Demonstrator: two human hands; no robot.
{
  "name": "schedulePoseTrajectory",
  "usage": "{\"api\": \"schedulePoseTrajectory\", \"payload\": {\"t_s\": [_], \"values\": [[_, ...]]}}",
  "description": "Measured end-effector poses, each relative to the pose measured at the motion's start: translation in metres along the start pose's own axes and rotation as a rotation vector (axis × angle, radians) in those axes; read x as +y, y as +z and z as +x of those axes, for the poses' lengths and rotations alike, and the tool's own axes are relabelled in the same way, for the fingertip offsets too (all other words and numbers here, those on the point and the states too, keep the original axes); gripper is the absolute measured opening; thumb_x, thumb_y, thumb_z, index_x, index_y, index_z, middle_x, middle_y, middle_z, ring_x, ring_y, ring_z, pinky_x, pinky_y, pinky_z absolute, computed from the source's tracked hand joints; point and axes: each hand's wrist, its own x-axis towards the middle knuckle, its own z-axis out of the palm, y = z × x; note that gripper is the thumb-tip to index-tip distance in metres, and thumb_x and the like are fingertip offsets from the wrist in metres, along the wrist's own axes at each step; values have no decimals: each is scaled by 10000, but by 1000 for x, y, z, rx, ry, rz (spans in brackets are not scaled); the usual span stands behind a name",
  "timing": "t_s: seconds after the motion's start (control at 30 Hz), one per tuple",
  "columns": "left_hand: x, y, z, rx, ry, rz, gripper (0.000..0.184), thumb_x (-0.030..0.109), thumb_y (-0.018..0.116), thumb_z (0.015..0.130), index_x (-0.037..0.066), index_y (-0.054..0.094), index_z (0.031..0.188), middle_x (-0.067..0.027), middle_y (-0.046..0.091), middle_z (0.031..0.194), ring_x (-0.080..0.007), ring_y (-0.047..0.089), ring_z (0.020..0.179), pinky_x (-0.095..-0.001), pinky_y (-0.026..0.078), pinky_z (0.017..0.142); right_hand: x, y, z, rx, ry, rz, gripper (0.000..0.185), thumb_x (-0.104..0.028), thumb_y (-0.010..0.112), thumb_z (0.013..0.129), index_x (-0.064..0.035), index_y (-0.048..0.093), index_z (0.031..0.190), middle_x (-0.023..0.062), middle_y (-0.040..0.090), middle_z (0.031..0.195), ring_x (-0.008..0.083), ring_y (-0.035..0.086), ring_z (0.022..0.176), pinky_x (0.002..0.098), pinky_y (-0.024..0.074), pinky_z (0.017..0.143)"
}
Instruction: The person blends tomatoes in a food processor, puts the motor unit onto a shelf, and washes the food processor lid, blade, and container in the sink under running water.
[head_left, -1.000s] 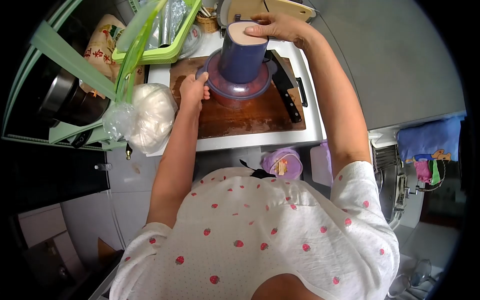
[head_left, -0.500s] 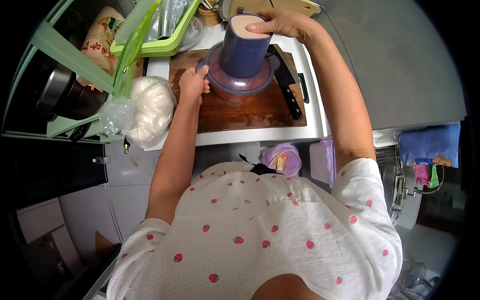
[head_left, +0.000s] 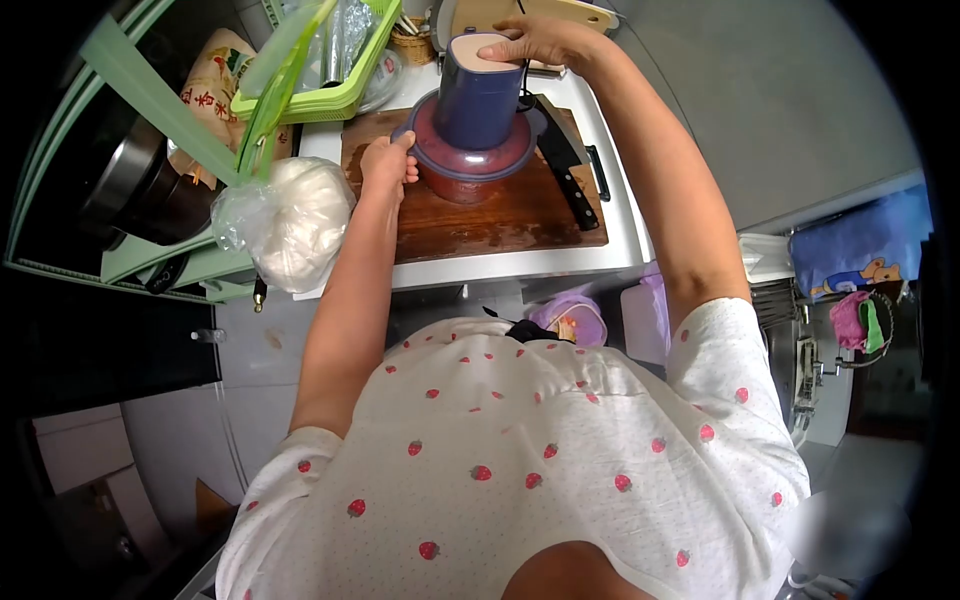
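An electric food chopper (head_left: 482,100) with a dark purple motor top stands upright on a wooden cutting board (head_left: 440,235). Reddish stuff shows through its clear bowl (head_left: 462,188); what it is I cannot make out. At the bowl's left side, my left hand (head_left: 388,162) is closed around the rim or a handle there. My right hand (head_left: 535,45) lies over the back right of the motor top, its thumb on the pale upper face and its other fingers partly hidden behind. Right of the chopper, a black-handled kitchen knife (head_left: 565,160) rests on the board.
A bag of white, rounded food (head_left: 300,225) sits left of my forearm. Behind it are a green basket (head_left: 305,105) with long green leaves and a printed sack (head_left: 212,85). A purple-lined bin (head_left: 575,318) stands below the counter (head_left: 625,225).
The view has shifted slightly. The motor top leans a little differently, and my right hand stays on it. My left hand keeps its hold on the bowl's side.
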Motion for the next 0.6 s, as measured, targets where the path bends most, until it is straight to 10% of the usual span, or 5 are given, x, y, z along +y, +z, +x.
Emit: {"api": "schedulePoseTrajectory", "payload": {"t_s": [0.17,0.6], "values": [[0,0,0,-20,9,0,214,216,615,824,45,534,723,-29,509,585,-113,460,441,-249,406,401,-12,1,-9,216,21,-7,778,-484,718,679,13,487,1232,214,557,1154,298,512,1113,349,369,968],[2,0,-2,-15,-20,42,206,231,581,856,86,520,723,0,493,560,-94,449,449,-237,409,428,-38,-14,-11,-114,-16,-277,767,-532,614,741,33,469,1238,212,506,1232,311,469,1166,348,334,1004]]}}
